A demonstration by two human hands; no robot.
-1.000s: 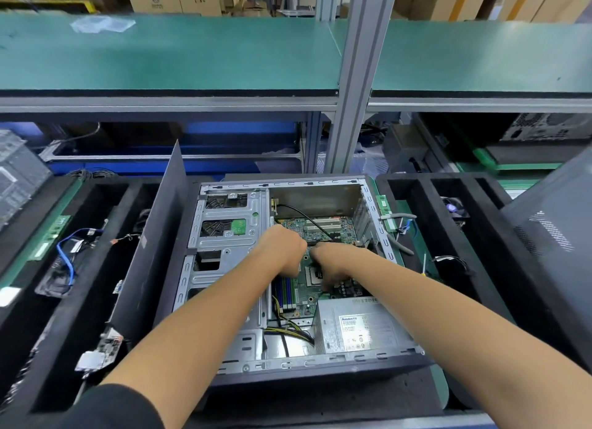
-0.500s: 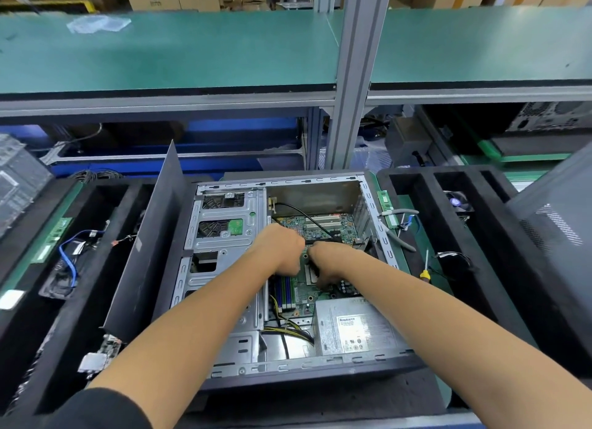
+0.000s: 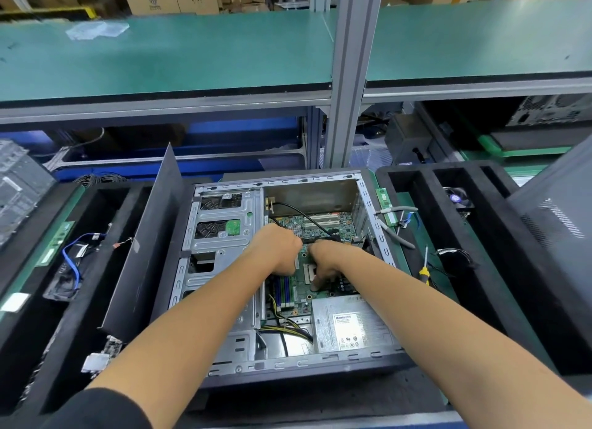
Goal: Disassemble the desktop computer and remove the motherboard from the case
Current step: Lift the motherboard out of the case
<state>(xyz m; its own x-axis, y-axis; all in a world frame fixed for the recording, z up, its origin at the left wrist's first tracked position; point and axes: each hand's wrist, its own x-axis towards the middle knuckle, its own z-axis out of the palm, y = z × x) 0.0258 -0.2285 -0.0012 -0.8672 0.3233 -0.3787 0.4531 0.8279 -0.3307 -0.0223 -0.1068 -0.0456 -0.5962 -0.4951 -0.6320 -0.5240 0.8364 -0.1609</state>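
Green, the motherboard point(image 3: 315, 226) lies flat inside the case point(image 3: 282, 369). Both hands sit mid-board; the left hand point(image 3: 278, 247) is curled, the right hand point(image 3: 323, 263) reaches down near the socket, but what either grips I cannot tell. Lifting with cables attached could strain connectors. The left foam tray point(image 3: 38, 332) holds a blue cable point(image 3: 69, 262).

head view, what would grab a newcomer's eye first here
The open case in the middle of the bench, lying on its side, with both hands reaching in: the left hand and right hand meet over the green motherboard, fingers curled down onto it. Next, the silver power supply at the case's near right corner, and the yellow-handled screwdriver lying on the green mat to the right of the case.
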